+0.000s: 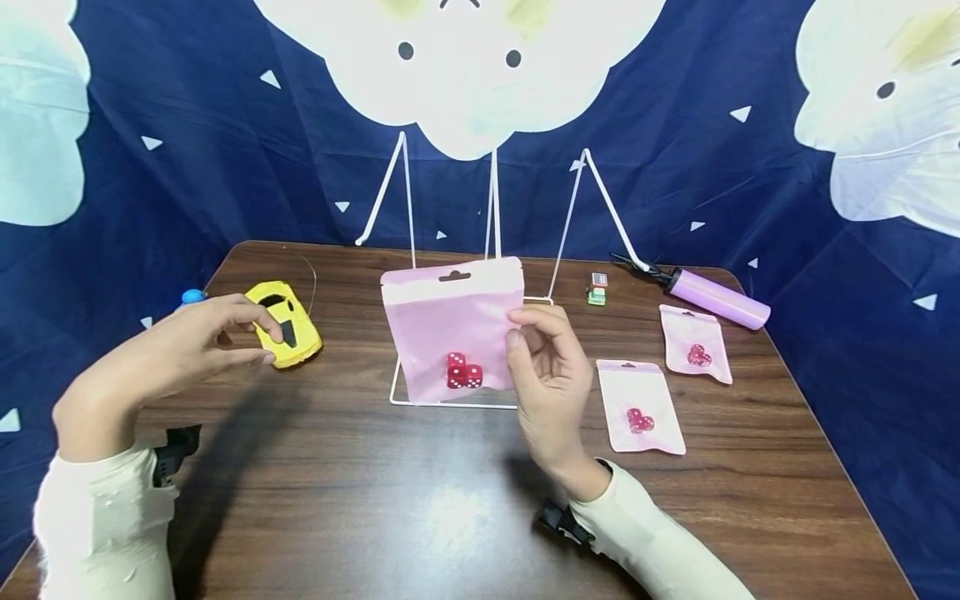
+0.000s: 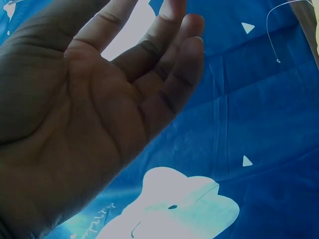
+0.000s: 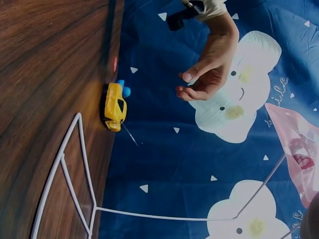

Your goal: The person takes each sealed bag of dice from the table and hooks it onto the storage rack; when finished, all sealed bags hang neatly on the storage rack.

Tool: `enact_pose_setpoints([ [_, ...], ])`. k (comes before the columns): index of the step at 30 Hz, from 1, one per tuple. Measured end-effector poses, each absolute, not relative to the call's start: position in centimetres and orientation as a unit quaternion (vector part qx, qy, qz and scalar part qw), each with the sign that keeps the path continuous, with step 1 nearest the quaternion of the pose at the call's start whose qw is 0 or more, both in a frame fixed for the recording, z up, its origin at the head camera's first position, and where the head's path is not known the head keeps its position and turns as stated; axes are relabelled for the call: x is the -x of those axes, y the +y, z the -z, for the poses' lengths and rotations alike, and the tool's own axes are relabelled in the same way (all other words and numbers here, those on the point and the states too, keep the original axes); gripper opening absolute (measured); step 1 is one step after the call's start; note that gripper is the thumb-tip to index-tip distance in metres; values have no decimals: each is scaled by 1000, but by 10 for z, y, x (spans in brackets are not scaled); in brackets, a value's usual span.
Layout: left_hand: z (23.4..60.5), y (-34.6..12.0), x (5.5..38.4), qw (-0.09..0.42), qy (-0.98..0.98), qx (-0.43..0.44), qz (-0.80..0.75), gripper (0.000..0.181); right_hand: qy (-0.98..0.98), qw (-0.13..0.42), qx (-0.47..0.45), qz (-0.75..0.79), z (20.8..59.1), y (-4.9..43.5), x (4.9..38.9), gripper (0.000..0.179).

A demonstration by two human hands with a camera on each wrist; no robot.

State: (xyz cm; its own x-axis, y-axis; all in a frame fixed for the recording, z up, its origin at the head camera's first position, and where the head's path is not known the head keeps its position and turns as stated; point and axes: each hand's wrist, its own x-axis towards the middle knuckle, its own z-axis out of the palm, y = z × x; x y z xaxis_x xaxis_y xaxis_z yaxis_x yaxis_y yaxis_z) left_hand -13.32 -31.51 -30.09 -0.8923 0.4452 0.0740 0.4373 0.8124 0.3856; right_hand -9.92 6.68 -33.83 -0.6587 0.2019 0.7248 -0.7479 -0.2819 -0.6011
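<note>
1. Fingers of the left hand [image 1: 195, 337], at left of the frame, are loosely bent and hold nothing; the right wrist view shows them apart from the yellow toy car [image 1: 306, 337].
2. At centre, a pink pouch [image 1: 427, 321] showing red dice [image 1: 465, 372] is lifted off the counter [image 1: 337, 467], before a white wire rack [image 1: 382, 187]; no wire shows through its top slot.
3. Fingers and thumb of the right hand [image 1: 555, 379] pinch that pouch's right edge.
4. Right of the frame, a nearer pouch [image 1: 639, 387] and a farther pouch [image 1: 681, 329] lie untouched: judged by this, one of three is in hand, two are left.
5. Hard to see: the left wrist view crops some fingertips; the lifted pouch hides much of the rack's middle; the right wrist view cuts that pouch off; print on the small green item [image 1: 597, 295] is unreadable.
</note>
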Motion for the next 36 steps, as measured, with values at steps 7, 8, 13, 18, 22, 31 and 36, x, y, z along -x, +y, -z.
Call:
enact_pose_setpoints([
  [7,301,-317,132,3,953,-231,-197,24,-500,311,-270,-762,336,56,103,20],
  [8,301,-317,132,3,953,-232,-195,24,-497,310,-270,-764,336,54,104,20],
  [13,302,-319,130,-10,952,-234,-196,25,-489,301,-270,-773,335,43,105,21],
  [18,301,-319,128,-20,950,-239,-201,26,-486,294,-274,-776,332,33,106,22],
  [22,300,-318,128,-16,952,-229,-204,26,-481,297,-281,-775,328,24,108,22],
  [31,298,-318,127,-4,954,-222,-202,25,-471,272,-295,-786,325,5,110,24],
  [36,297,-319,128,-10,955,-225,-193,27,-473,271,-293,-785,325,0,113,25],
])
